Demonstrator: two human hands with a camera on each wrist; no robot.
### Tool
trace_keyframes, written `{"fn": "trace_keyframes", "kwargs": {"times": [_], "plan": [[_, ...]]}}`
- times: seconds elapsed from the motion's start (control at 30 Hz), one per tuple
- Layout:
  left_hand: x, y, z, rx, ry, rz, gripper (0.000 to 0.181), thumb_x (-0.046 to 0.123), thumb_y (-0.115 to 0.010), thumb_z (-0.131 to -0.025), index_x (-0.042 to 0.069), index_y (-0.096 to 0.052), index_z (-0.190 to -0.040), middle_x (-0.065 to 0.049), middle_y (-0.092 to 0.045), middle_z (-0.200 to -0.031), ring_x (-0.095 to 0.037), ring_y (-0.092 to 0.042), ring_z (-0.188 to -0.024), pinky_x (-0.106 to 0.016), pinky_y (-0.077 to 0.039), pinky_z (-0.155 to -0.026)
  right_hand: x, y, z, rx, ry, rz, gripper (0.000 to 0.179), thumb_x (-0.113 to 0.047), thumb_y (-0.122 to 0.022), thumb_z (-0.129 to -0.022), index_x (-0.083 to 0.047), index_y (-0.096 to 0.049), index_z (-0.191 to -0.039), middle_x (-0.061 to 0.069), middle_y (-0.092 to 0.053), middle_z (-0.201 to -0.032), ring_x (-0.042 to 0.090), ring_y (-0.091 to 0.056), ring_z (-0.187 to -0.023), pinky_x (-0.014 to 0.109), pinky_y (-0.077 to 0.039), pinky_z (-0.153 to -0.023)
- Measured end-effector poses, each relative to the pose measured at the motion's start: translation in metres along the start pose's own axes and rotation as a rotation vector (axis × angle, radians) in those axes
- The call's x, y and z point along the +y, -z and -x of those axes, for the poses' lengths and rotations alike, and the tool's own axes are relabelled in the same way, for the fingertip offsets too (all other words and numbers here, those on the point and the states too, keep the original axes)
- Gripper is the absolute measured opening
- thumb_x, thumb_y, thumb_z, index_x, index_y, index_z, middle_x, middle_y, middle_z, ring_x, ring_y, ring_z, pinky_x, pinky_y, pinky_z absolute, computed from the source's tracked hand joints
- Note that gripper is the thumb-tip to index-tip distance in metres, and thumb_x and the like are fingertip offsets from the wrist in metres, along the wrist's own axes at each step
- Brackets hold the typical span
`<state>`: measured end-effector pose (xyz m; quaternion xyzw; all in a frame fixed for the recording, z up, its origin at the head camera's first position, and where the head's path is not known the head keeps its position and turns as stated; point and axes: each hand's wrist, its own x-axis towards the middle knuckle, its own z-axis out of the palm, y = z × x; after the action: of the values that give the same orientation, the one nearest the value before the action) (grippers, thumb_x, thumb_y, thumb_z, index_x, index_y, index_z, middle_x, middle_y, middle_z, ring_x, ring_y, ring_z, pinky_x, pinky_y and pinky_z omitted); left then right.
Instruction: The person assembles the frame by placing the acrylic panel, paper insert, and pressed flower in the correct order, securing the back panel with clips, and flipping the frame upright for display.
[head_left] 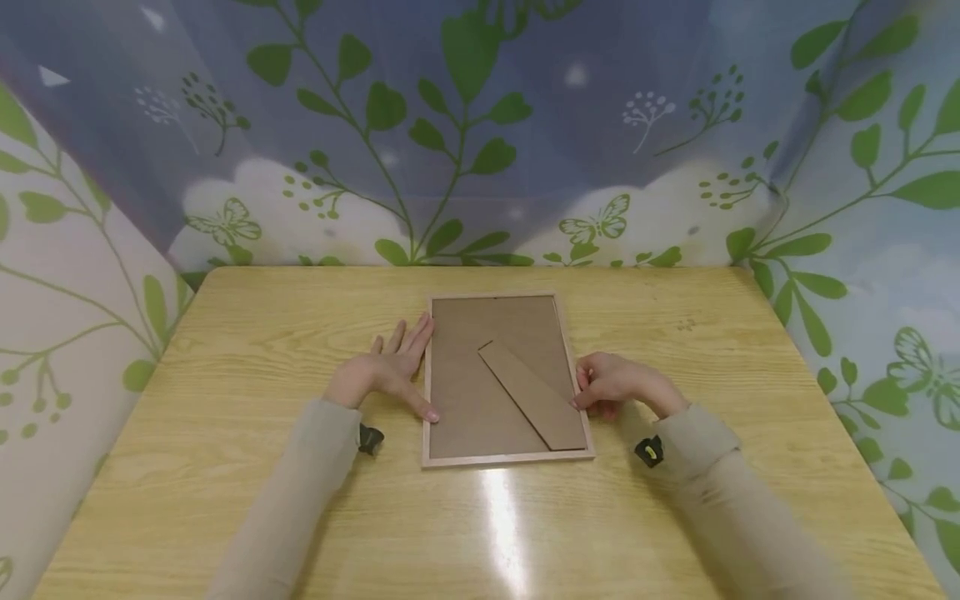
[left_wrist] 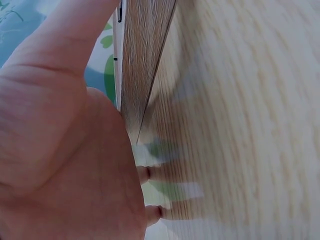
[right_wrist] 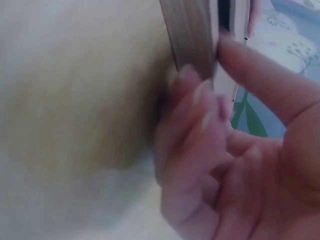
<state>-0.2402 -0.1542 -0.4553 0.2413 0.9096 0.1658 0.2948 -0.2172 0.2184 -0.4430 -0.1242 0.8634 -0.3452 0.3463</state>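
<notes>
A picture frame lies back side up on the table, its brown backing board edged by a thin light wood border. A flat angled stand leg slants across the lower right of the back. My left hand is spread at the left border, its fingers fairly straight and the thumb reaching over the edge. At the right border my right hand pinches the frame, thumb on top and curled fingers against the outer side. The right wrist view shows those fingertips at the wooden side, slightly blurred.
The frame rests on a light wood-grain table. Behind it and along both sides hang curtains printed with green leaves and butterflies. Black wrist devices sit at both sleeve cuffs. Glare shows on the table below the frame.
</notes>
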Motion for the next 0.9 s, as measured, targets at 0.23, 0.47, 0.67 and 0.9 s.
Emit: {"fn": "trace_keyframes", "kwargs": {"times": [0.23, 0.47, 0.67, 0.9], "plan": [[0.001, 0.000, -0.001, 0.003, 0.011, 0.003, 0.154, 0.067, -0.084, -0.060, 0.014, 0.025, -0.154, -0.002, 0.035, -0.159, -0.039, 0.028, -0.144, -0.068, 0.012, -0.112, -0.027, 0.037, -0.016, 0.028, -0.007, 0.135, 0.014, -0.015, -0.065, -0.093, -0.004, -0.060, -0.087, 0.009, -0.060, -0.067, 0.014, -0.051, -0.051, 0.026, -0.043, -0.046], [0.001, 0.001, 0.000, 0.005, 0.009, 0.000, 0.154, 0.067, -0.084, -0.060, 0.014, 0.026, -0.154, -0.002, 0.035, -0.159, -0.038, 0.028, -0.144, -0.067, 0.012, -0.113, -0.049, 0.054, -0.074, 0.271, 0.104, 0.153, 0.015, -0.017, -0.063, -0.095, -0.002, -0.061, -0.093, 0.015, -0.067, -0.075, 0.024, -0.060, -0.061, 0.033, -0.051, -0.055], [-0.001, 0.001, 0.000, 0.008, 0.019, -0.006, 0.154, 0.068, -0.083, -0.060, 0.015, 0.027, -0.153, -0.001, 0.036, -0.158, -0.037, 0.029, -0.144, -0.065, 0.013, -0.113, -0.064, 0.048, -0.123, 0.365, 0.160, 0.150, 0.026, -0.027, -0.067, -0.094, -0.002, -0.065, -0.085, 0.011, -0.066, -0.068, 0.024, -0.062, -0.058, 0.030, -0.049, -0.055], [-0.009, -0.008, -0.006, 0.015, 0.032, -0.021, 0.155, 0.072, -0.082, -0.058, 0.020, 0.030, -0.152, 0.005, 0.040, -0.156, -0.032, 0.032, -0.143, -0.063, 0.015, -0.113, -0.071, 0.045, -0.150, 0.390, 0.005, 0.204, 0.047, -0.046, -0.074, -0.088, -0.010, -0.054, -0.063, 0.004, -0.057, -0.055, 0.016, -0.049, -0.044, 0.031, -0.047, -0.051]]}}
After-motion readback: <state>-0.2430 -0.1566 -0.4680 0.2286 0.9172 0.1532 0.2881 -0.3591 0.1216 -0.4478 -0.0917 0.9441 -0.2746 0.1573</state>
